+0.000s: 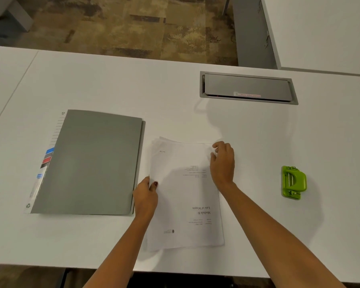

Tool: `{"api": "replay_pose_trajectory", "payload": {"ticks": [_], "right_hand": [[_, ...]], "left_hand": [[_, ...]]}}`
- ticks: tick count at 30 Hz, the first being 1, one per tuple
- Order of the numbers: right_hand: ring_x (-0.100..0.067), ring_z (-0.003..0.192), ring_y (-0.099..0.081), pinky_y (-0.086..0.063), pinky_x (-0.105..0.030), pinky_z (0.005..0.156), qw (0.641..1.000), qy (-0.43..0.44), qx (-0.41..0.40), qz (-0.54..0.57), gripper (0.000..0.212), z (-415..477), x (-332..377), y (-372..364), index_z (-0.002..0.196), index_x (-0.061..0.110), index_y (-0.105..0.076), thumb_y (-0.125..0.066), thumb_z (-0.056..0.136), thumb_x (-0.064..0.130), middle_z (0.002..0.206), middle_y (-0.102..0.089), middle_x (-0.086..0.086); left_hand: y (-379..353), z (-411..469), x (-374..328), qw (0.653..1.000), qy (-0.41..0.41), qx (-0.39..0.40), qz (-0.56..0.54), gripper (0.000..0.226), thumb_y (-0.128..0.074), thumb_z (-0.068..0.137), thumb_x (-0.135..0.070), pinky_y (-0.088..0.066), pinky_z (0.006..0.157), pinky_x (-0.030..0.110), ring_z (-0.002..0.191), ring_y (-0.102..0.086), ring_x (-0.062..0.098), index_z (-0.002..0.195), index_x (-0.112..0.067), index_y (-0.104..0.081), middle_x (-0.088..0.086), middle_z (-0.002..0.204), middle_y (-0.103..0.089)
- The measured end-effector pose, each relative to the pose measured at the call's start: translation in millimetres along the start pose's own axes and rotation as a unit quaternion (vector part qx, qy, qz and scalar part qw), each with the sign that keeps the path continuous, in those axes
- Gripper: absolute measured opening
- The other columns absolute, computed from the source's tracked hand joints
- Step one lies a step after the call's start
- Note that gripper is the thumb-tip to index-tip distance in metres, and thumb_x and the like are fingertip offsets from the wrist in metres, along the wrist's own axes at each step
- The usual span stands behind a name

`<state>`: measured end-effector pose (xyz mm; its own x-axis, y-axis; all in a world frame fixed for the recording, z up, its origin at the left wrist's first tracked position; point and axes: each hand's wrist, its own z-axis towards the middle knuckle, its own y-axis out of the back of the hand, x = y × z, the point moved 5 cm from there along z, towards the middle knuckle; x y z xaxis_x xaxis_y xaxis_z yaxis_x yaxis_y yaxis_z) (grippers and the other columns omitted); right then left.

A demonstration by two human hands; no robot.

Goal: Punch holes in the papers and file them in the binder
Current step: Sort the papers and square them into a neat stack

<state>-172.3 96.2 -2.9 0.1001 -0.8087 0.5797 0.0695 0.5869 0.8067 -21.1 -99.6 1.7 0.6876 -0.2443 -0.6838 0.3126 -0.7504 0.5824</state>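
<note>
1. Left hand (146, 194): gripping the left long edge of the paper stack (185, 196), thumb on top of the sheets, remaining fingers out of sight beside or under the edge.
2. Right hand (222, 163): pinching the far right corner of the stack, fingertips curled on the corner, top sheets lifted slightly there.
3. Paper stack: flat on the white table (258, 235), centred between both forearms, printed text upside down to the camera, far edges fanned and not squared.
4. Stack near edge: short of the table's front edge, a narrow strip of bare surface between.
5. Grey binder (92, 163): closed, flat, just left of the stack; right edge close to the left hand, contact not determinable. Coloured index tabs (48, 156) protruding along the left side.
6. Green hole punch (293, 182): on the table well to the right of the stack, apart from the right forearm, wide bare surface between.
7. Grey cable hatch (247, 87): recessed in the table beyond the stack, lid closed, open surface between hatch and stack.
8. Table far edge: beyond hatch and binder, patterned carpet (123, 23) behind.
</note>
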Motion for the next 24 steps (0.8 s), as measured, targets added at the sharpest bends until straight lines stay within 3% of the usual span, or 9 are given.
{"api": "replay_pose_trajectory", "payload": {"ticks": [3, 5, 10, 13, 17, 24], "right_hand": [[-0.026, 0.095, -0.055, -0.049, -0.035, 0.079, 0.993, 0.113, 0.022, -0.019, 0.024, -25, 14, -12, 0.106, 0.003, -0.06, -0.052, 0.084, -0.004, 0.103, -0.06, -0.011], [-0.027, 0.1, -0.056, -0.051, -0.035, 0.084, 0.988, 0.144, 0.044, -0.044, 0.025, -42, 20, -24, 0.11, 0.001, -0.06, -0.054, 0.085, -0.002, 0.107, -0.06, -0.012], [-0.03, 0.124, -0.045, -0.042, -0.037, 0.105, 0.992, 0.074, 0.061, -0.081, 0.039, -44, 18, -36, 0.124, -0.003, -0.05, -0.053, 0.089, 0.014, 0.127, -0.05, -0.017], [-0.032, 0.127, -0.044, -0.04, -0.039, 0.106, 0.988, 0.069, 0.069, -0.117, 0.048, -38, 17, -38, 0.129, -0.005, -0.046, -0.053, 0.088, 0.019, 0.134, -0.048, -0.019], [-0.033, 0.128, -0.044, -0.039, -0.039, 0.106, 0.984, 0.066, 0.069, -0.151, 0.053, -37, 16, -40, 0.134, -0.005, -0.044, -0.052, 0.088, 0.021, 0.138, -0.047, -0.019], [-0.032, 0.132, -0.039, -0.034, -0.038, 0.109, 0.988, 0.042, 0.057, -0.139, 0.061, -35, 15, -42, 0.142, -0.006, -0.032, -0.049, 0.092, 0.024, 0.148, -0.036, -0.019]], "left_hand": [[0, 2, 0, 1.0, -0.001, -0.007, 0.005, 0.023, -0.048, 0.096, -0.012, -0.049, 0.081, 0.033, 0.088, -0.061, 0.029, 0.108, 0.005, -0.06, 0.02, 0.103, -0.065], [0, 2, -1, 1.0, -0.008, -0.006, 0.014, 0.022, -0.048, 0.096, -0.011, -0.045, 0.076, 0.026, 0.079, -0.055, 0.021, 0.106, 0.004, -0.06, 0.019, 0.101, -0.066], [0, 2, -3, 1.0, -0.019, -0.006, 0.017, 0.022, -0.049, 0.095, -0.01, -0.045, 0.078, 0.025, 0.084, -0.056, 0.02, 0.108, 0.002, -0.061, 0.016, 0.104, -0.066], [1, 1, -4, 1.0, -0.022, -0.006, 0.016, 0.022, -0.049, 0.095, -0.01, -0.048, 0.083, 0.029, 0.09, -0.061, 0.027, 0.109, 0.003, -0.061, 0.018, 0.104, -0.066], [0, 1, -5, 0.999, -0.027, -0.006, 0.021, 0.021, -0.049, 0.095, -0.009, -0.044, 0.075, 0.024, 0.078, -0.053, 0.018, 0.106, 0.004, -0.062, 0.018, 0.1, -0.066], [0, 1, -3, 0.999, -0.028, -0.009, 0.017, 0.02, -0.049, 0.095, -0.009, -0.045, 0.075, 0.024, 0.076, -0.053, 0.017, 0.105, 0.003, -0.062, 0.018, 0.099, -0.067]]}}
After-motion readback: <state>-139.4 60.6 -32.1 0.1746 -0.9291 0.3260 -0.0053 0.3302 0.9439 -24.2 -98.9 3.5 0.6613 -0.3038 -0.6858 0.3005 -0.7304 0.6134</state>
